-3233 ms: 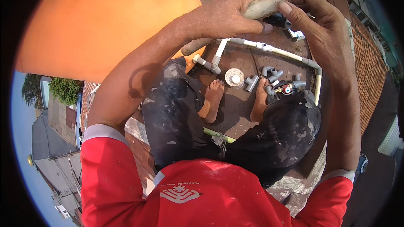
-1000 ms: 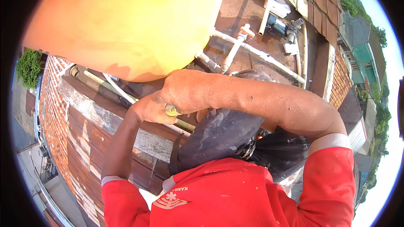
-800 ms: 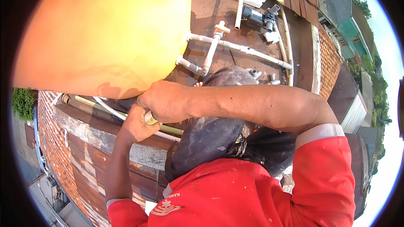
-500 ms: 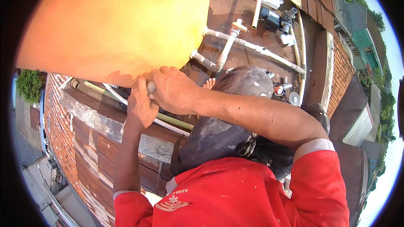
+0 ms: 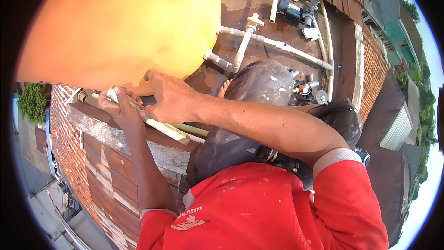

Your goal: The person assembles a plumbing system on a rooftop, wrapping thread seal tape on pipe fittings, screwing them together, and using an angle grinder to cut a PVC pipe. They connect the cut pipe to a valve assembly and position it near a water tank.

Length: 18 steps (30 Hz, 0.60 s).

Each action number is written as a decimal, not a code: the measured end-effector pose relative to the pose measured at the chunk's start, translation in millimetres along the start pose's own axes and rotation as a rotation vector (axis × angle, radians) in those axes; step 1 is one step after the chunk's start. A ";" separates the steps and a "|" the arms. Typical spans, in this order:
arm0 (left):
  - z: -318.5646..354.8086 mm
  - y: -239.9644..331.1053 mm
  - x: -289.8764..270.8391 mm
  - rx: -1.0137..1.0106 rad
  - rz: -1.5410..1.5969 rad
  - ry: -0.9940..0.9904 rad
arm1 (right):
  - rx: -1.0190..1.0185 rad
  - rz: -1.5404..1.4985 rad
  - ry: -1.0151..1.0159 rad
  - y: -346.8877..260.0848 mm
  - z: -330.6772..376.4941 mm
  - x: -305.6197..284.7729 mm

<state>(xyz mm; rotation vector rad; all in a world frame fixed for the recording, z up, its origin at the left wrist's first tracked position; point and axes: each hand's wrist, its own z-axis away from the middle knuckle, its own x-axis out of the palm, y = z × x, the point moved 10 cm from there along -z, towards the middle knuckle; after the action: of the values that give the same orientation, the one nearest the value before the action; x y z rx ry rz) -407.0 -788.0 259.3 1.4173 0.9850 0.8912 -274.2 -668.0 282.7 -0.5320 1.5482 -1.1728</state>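
Note:
A short pale pipe (image 5: 169, 131) slants beneath the big orange tank (image 5: 129, 28), its lower end toward my knee. My left hand (image 5: 121, 107) is closed round the upper end of this pipe. Over the pipe's middle lies my right hand (image 5: 172, 96), its lower fingers closed against the pipe and partly hidden. One finger of that hand sticks up in front of the tank's lower edge; whether it touches the tank I cannot tell.
White pipes (image 5: 277, 44) with a valve (image 5: 252, 21) join the tank's side. A water pump (image 5: 292, 10) stands beyond them. Loose tools (image 5: 305, 89) lie by my knee (image 5: 263, 81). At left, a weathered ledge (image 5: 99, 122) borders a brick wall (image 5: 62, 115) and a drop to the street.
The pipe has tilted and now shows along its length; before, only a rounded end showed between my hands. My left hand has moved left and down, and the right hand slightly left and down.

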 end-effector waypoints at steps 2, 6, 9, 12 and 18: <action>-12.6 3.1 -13.4 0.051 0.280 0.125 | -0.057 0.005 -0.100 -7.9 13.5 48.1; -51.4 0.8 -73.3 -0.106 0.211 0.024 | -0.430 0.520 0.136 -49.4 15.9 6.8; -45.0 -10.7 -63.6 -0.292 0.331 -0.139 | -0.656 0.776 0.225 -68.5 14.2 -0.3; -50.4 -10.8 -68.7 -0.128 0.351 -0.128 | -0.505 0.734 0.093 -58.9 -4.5 -6.9; -9.0 52.6 -48.0 0.097 0.430 -0.608 | 0.231 -0.412 -0.533 -18.8 14.3 -11.4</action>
<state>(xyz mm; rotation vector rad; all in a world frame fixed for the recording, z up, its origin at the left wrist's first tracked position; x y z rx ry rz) -428.7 -830.1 313.2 1.8709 0.2692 0.6465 -261.8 -672.1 305.4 -0.9480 0.8565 -1.3572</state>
